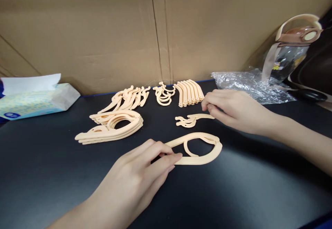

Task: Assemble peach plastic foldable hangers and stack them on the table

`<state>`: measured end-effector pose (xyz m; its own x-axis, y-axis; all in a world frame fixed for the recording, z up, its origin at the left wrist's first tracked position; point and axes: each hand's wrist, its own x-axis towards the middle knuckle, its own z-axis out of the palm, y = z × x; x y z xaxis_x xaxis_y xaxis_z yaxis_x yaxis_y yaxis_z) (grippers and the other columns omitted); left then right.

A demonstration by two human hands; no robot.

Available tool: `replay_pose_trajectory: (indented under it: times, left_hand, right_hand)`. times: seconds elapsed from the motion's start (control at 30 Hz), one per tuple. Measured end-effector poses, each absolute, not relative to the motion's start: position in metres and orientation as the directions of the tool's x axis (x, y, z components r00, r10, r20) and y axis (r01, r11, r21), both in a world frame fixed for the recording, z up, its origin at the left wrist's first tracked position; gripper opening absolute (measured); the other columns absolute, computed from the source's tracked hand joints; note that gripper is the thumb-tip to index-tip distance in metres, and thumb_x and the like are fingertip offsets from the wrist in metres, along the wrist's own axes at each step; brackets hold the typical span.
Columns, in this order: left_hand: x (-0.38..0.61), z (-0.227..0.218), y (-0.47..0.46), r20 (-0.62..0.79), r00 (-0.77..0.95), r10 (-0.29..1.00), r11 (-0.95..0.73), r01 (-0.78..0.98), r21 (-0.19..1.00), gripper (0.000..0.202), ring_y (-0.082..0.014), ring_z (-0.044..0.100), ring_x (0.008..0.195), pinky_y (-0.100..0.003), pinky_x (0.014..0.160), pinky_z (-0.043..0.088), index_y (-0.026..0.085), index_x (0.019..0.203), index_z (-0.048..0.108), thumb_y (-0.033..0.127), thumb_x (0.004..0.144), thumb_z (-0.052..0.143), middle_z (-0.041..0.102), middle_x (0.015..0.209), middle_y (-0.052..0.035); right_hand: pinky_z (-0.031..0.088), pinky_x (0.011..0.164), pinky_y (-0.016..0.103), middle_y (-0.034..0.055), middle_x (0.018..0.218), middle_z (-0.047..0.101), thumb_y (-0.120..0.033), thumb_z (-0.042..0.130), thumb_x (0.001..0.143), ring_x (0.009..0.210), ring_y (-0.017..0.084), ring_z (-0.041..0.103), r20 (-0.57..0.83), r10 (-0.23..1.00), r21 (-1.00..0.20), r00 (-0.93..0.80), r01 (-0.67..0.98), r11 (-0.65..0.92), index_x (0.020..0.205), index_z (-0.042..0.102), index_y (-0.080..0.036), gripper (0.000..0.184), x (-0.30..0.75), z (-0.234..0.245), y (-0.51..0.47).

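My left hand [145, 168] pinches the left end of a large beige looped plastic piece [204, 154] that lies flat on the black table [77, 180]. My right hand [233, 110] has its fingers closed on the right tip of a small curved beige piece [190, 120] just behind the loop. Further back lie sorted groups of beige parts: a stack of large loops [114, 127], a row of long curved pieces [128, 99], small hooks [164, 94] and short bent bars [189, 91].
A tissue pack [33, 97] sits at the far left. Crumpled clear plastic [249, 84] and a drinking bottle with a strap [293, 49] stand at the back right. A cardboard wall [155, 28] closes off the back of the table.
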<state>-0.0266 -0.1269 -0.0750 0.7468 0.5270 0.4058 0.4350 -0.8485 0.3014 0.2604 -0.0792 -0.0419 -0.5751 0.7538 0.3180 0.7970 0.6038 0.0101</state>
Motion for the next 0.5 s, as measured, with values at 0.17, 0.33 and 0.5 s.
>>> replay_pose_trajectory:
  times: [0.17,0.33,0.5]
  left_hand:
    - [-0.028,-0.077,-0.127,0.394,0.771,0.500,-0.864,0.417,0.281,0.031,-0.0145,0.061,0.088,-0.025,0.074,0.051,0.022,0.117,0.064,0.008,0.102,0.041,0.065,0.107,-0.0033]
    - [-0.029,-0.075,-0.128,0.375,0.783,0.496,-0.865,0.413,0.284,0.033,-0.0149,0.059,0.089,-0.024,0.074,0.050,0.022,0.120,0.063,0.006,0.100,0.041,0.064,0.110,-0.0034]
    - [-0.029,-0.072,-0.130,0.352,0.781,0.516,-0.853,0.433,0.290,0.033,-0.0163,0.060,0.092,-0.026,0.075,0.049,0.023,0.121,0.063,0.008,0.100,0.042,0.063,0.113,-0.0043]
  right_hand:
    - [0.048,0.085,0.039,0.0116,0.113,0.068,-0.032,0.049,0.101,0.099,0.027,0.064,0.286,0.722,0.066,-0.630,0.764,0.641,0.116,0.066,-0.013,0.030,0.263,-0.055,-0.072]
    - [0.047,0.079,0.038,0.0092,0.106,0.068,-0.035,0.053,0.101,0.090,0.024,0.065,0.255,0.734,0.072,-0.630,0.769,0.635,0.106,0.072,-0.016,0.028,0.266,-0.060,-0.070]
    - [0.042,0.079,0.037,0.0058,0.096,0.069,-0.029,0.058,0.098,0.087,0.023,0.062,0.241,0.783,0.010,-0.573,0.808,0.589,0.095,0.073,-0.019,0.018,0.264,-0.057,-0.070]
